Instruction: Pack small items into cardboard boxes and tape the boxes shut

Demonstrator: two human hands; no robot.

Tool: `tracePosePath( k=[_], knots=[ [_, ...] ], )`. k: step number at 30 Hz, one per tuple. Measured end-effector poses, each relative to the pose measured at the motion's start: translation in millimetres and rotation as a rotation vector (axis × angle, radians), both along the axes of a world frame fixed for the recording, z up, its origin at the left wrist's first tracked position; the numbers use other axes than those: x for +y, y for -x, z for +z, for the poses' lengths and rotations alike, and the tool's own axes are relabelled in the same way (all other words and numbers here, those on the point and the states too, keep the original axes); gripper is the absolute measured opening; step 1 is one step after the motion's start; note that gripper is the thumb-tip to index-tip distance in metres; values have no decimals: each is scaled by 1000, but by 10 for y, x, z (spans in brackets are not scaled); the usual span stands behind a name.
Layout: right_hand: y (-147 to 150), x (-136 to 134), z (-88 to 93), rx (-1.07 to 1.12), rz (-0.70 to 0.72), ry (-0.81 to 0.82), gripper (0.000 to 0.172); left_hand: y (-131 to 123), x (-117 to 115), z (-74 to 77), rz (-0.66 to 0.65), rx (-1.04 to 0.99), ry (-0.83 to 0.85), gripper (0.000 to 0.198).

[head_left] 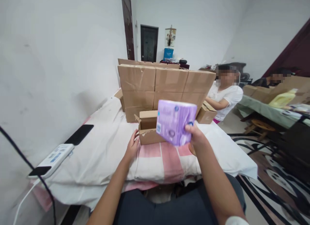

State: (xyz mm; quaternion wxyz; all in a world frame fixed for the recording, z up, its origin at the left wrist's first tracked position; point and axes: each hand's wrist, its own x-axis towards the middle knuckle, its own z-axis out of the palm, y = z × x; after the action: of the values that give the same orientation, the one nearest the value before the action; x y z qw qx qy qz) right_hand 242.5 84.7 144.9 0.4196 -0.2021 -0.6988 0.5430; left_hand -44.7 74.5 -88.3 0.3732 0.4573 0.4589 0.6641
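Observation:
My right hand [195,138] grips a purple plastic-wrapped pack [174,121] by its lower right corner and holds it up in front of a small open cardboard box [148,128]. The pack hides the box's right half. My left hand [132,147] rests with fingers apart against the box's left side, on the white and pink cloth [155,158] that covers the table. Just behind the small box stands a stack of closed cardboard boxes [164,84].
A black phone [79,134] and a white power strip [53,158] lie at the left, near the wall, with a black cable [24,160]. A person in a white shirt [226,96] sits at the right beside another open box [205,113]. A second person sits further right behind a green-covered table [266,110].

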Motion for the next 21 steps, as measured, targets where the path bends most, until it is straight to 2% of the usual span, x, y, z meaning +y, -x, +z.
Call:
tracePosePath(
  k=[2,5,7,10,12,15,18,21],
  knots=[
    [174,249,193,-1,-51,55,87,4,-19,15,25,30,-17,64],
    [493,673,382,-128,-76,10,82,-9,-62,53,36,67,-32,61],
    [677,921,419,-233,-41,-6,78,-21,-82,76,41,88,-38,60],
    [851,1160,359,-422,0,-20,86,-31,-87,95,41,117,-42,58],
    [912,1222,285,-621,18,-93,95,-33,-80,96,36,134,-42,58],
    [982,1204,187,-1010,94,-378,105,-28,-69,83,25,159,-42,58],
    [1079,1148,127,-1246,159,-627,101,-18,-61,70,12,186,-46,58],
    [1182,1124,86,-1359,146,-725,97,-6,-62,68,7,209,-52,58]
  ],
)
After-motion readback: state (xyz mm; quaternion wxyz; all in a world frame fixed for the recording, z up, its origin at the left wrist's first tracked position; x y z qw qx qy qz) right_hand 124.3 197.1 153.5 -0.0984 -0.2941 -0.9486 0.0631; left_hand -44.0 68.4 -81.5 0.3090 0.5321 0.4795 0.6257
